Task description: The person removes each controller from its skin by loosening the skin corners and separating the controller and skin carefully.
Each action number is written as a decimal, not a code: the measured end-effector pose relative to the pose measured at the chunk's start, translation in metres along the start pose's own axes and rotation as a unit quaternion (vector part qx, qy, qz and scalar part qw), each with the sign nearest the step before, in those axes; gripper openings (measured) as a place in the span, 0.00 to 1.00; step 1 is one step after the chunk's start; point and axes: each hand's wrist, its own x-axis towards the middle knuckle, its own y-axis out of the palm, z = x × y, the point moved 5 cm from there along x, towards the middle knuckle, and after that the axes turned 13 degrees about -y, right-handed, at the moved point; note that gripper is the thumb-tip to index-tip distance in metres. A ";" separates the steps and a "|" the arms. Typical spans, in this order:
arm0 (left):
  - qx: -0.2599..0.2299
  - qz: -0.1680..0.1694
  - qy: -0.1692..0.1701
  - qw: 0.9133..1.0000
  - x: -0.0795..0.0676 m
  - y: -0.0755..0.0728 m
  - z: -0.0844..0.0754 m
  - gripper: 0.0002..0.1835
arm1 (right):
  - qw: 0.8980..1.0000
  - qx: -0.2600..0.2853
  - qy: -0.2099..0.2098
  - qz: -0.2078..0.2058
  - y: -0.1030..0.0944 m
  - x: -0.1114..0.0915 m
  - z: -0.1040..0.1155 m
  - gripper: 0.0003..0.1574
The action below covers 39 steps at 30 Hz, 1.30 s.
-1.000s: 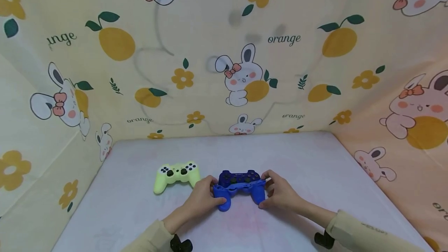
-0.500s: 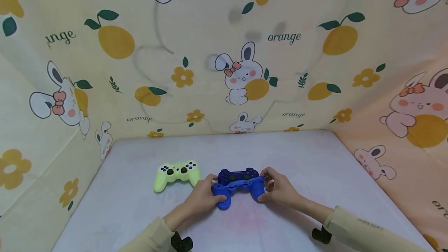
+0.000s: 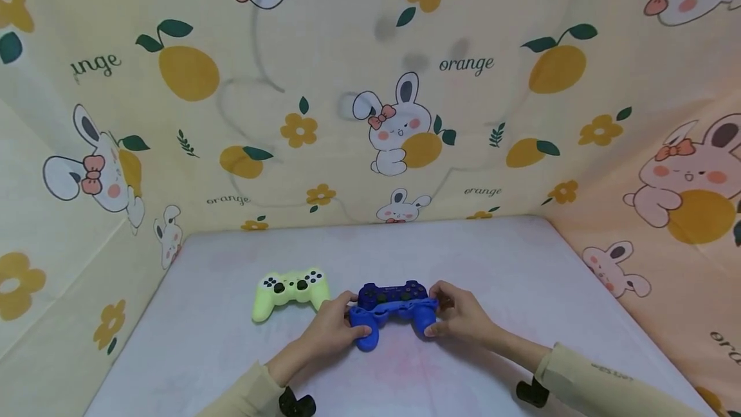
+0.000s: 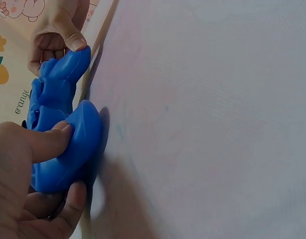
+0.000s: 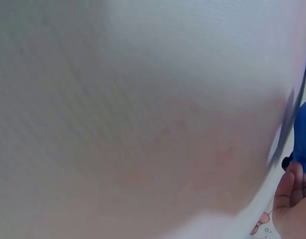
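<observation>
A dark blue game controller [image 3: 392, 292] sits partly inside a bright blue silicone cover [image 3: 365, 338], which wraps its handles and lower edge. The controller's upper face, with buttons and sticks, shows above the cover's rim. My left hand [image 3: 331, 327] grips the left handle, thumb on the near side; the left wrist view shows this thumb pressing the cover [image 4: 85, 132] with fingers beneath. My right hand [image 3: 463, 317] pinches the right handle between thumb and fingers. In the right wrist view, only part of the right hand [image 5: 295, 211] and the cover [image 5: 302, 142] show at the edge.
A pale green controller [image 3: 291, 292] lies just left of the blue one, its right handle close to my left hand. The white-covered table [image 3: 492, 256] meets printed cloth walls [image 3: 336, 166] at the back and both sides.
My right thumb has shifted slightly up the right handle, and the cover's right side has moved a little with it. My left hand keeps its grip. The green controller stays put.
</observation>
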 end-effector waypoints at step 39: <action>0.023 0.000 -0.008 1.000 0.003 0.005 0.000 0.37 | 1.000 -0.007 -0.013 0.011 0.006 -0.009 -0.034 0.31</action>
